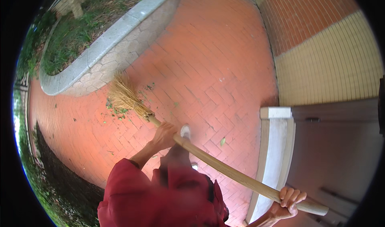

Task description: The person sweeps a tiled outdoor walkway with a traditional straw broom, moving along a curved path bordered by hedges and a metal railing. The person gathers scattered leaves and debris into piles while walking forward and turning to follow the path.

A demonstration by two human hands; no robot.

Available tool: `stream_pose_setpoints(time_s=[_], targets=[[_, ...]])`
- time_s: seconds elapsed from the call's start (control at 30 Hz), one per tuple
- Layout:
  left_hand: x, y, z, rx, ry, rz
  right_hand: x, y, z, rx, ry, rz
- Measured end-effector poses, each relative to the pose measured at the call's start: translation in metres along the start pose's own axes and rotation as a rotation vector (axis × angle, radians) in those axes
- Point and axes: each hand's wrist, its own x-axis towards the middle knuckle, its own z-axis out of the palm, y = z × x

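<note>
A straw broom [236, 174] with a long wooden handle crosses in front of me, slanting from the far left to the near right. Low on the handle, just above the bristles, my left hand [165, 135] is wrapped round the wood. My right hand [288, 203] grips it near its top end, with the fingers curled over. The tan bristles [123, 94] touch or nearly touch the brick paving close to the planter wall. Green leaf bits [117, 111] lie beside and partly under the bristles.
A curved planter wall [108, 59] with a grey stone cap rises at the far left. At the right stand a tiled wall [321, 62], a pale door surround [276, 146] and a dark door [333, 155]. A single leaf [223, 141] lies on the red brick paving [216, 46].
</note>
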Motion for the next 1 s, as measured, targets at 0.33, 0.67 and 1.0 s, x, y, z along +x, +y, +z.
stream_pose_setpoints(time_s=[0.33, 0.67, 1.0], targets=[[-0.028, 0.273, 0.174, -0.421, -0.307, 0.468, -0.246, -0.232, -0.117, -0.395, -0.114, -0.626], [-0.114, 0.242, 0.239, -0.381, -0.221, 0.299, -0.249, -0.203, -0.156, -0.428, 0.118, -0.613], [-0.232, 0.084, 0.102, 0.079, -0.287, 0.195, -0.276, -0.064, -0.13, -0.083, 0.184, -0.148]])
